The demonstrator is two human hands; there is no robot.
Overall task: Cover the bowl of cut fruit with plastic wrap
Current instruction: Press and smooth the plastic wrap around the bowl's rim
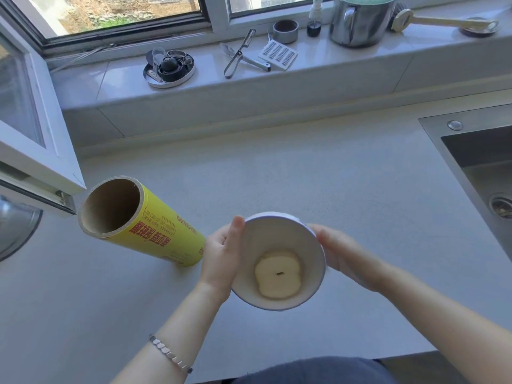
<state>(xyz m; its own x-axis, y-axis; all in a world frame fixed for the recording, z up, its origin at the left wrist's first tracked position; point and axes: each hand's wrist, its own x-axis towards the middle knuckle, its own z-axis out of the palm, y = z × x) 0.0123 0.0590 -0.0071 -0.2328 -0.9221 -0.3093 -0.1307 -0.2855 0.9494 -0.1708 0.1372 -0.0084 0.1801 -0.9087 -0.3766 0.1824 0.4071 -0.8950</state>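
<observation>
**White bowl held in both hands above the counter**

White and deep, the bowl (279,261) sits between two bare hands over the pale grey counter (304,176), close to the counter's near edge. A single pale slice of cut fruit (278,274) with a small dark mark at its middle lies flat on the bowl's bottom. Whether any wrap already lies over the bowl's mouth cannot be told.

The left hand (221,256) presses against the bowl's left wall, thumb up along the rim and fingers curled around the side, gripping it. A silver bracelet (170,354) circles that forearm. The right hand (343,253) cups the bowl's right wall with its fingers stretched along the outside; it touches the bowl, and the fingertips are hidden behind it.

Just left of the bowl, behind the left hand, a yellow roll of plastic wrap (144,225) with red lettering lies on the counter, its open cardboard core facing up and to the left. Right of the bowl, well apart, is a steel sink (482,173). Beyond the bowl, the window sill (346,65) carries a steel pot (360,20), a peeler (239,55) and a round tin of small parts (169,68).
</observation>
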